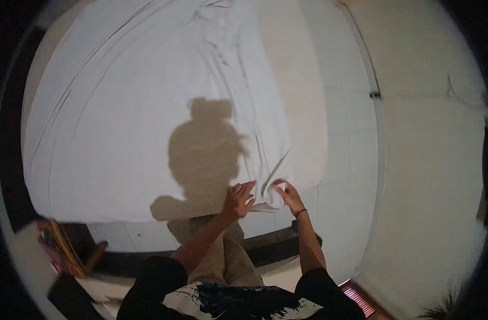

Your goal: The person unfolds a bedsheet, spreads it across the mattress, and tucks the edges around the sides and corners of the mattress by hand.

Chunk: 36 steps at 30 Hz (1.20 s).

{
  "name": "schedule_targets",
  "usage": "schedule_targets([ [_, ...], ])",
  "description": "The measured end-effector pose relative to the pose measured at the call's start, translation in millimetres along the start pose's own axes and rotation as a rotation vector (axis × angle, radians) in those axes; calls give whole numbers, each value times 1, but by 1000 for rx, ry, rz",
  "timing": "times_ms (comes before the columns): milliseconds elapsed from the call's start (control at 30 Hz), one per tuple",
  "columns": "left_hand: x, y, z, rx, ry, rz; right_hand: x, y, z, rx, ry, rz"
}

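The person's hands are apart at the near right corner of the mattress [305,117]. The right hand [290,198] pinches a raised fold of the white sheet [116,144]; the left hand [238,200], fingers extended, rests near it at the near edge. The sheet covers most of the mattress, leaving a cream strip along the right edge.

Two grips [237,204], one white sheet [116,133], one mattress [305,117], one wristband [300,212], two sleeves [157,274].
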<state>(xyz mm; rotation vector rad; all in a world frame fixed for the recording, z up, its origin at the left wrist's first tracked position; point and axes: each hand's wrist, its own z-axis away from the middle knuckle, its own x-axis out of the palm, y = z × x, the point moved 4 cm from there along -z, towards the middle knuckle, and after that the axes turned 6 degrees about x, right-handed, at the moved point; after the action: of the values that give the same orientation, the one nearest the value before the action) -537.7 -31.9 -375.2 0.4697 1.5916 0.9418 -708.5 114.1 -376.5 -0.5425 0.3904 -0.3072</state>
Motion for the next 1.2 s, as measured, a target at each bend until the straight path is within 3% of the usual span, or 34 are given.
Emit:
schedule_targets([
  [100, -2, -5, -6, -97, 73, 74, -1, -45, 16, 109, -151, 186],
  [200, -5, -1, 1, -170, 65, 90, -7, -68, 31, 62, -144, 256],
  [333, -2, 8, 6, -269, 26, 127, -42, -90, 6, -302, 277, 649],
  [367, -1, 13, 10, -273, 50, 130, -49, -101, 13, -309, 434, 621],
  [467, -10, 30, 4, -459, -43, 152, -57, -91, -13, -636, 513, 496],
  [567, 27, 23, 8, -489, 162, -18, -57, -83, -36, -265, 259, 459],
  [667, 18, 46, -12, -656, 212, 70, -57, -72, -57, -64, -2, 417],
  [767, 54, 55, -10, -781, 309, -372, -56, -67, -56, -174, -225, 216],
  [867, 67, 100, -13, -925, 851, -376, -57, -49, -59, -125, -326, 125],
  [967, 116, 124, -1, -1206, 1269, -483, -66, -51, -50, -146, -403, 127],
  [1067, 208, 116, 12, -1593, 1799, 131, -77, -37, -56, -138, -475, 257],
  [1100, 276, 74, 32, -1406, 1872, 847, -79, -32, -61, -144, -513, 130],
  [1200, 273, 114, 5, -1205, 1732, 1629, -92, -20, -67, -100, -615, -185],
])
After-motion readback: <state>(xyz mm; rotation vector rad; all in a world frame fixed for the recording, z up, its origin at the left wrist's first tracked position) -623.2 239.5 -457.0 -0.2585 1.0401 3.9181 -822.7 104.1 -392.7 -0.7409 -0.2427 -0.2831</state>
